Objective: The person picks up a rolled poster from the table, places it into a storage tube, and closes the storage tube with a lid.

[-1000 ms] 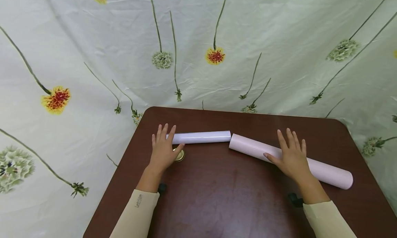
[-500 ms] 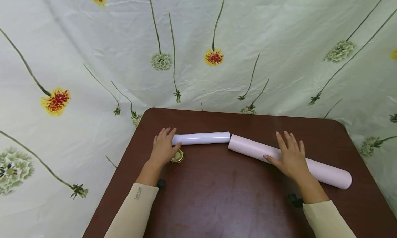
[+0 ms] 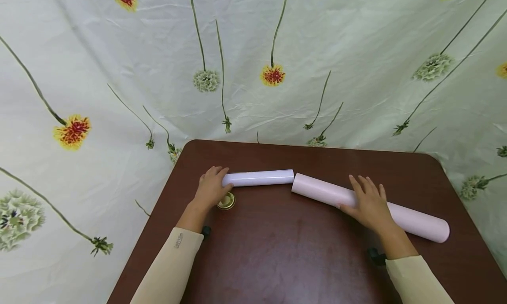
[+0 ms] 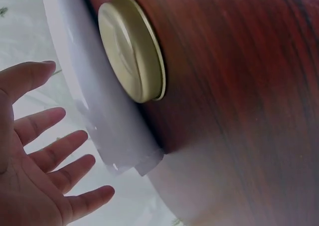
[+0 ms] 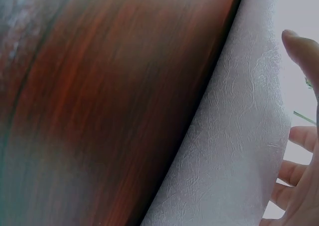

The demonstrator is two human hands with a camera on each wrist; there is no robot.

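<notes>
A glossy white roll point(image 3: 259, 177) lies across the far left part of the table. My left hand point(image 3: 211, 188) is at its left end, fingers bent over that end in the head view. In the left wrist view the fingers point(image 4: 60, 151) are spread beside the roll, gripping nothing. Close to the left thumb is a round gold lid point(image 3: 226, 201). A thicker pale pink roll point(image 3: 322, 190) with a creased surface slants down to the right. Over its middle is my right hand point(image 3: 370, 207), fingers spread and slightly bent, the thumb on the near side.
The dark red-brown table point(image 3: 285, 251) has rounded far corners. Behind and beside it hangs a pale cloth point(image 3: 237, 44) printed with flowers. Dark wrist pieces point(image 3: 376, 256) show beside the wrists. The two rolls nearly meet end to end.
My left hand has lowered and bent its fingers at the white roll's end, uncovering more of the gold lid. The right hand has lowered slightly over the pink roll. Both rolls have stayed put.
</notes>
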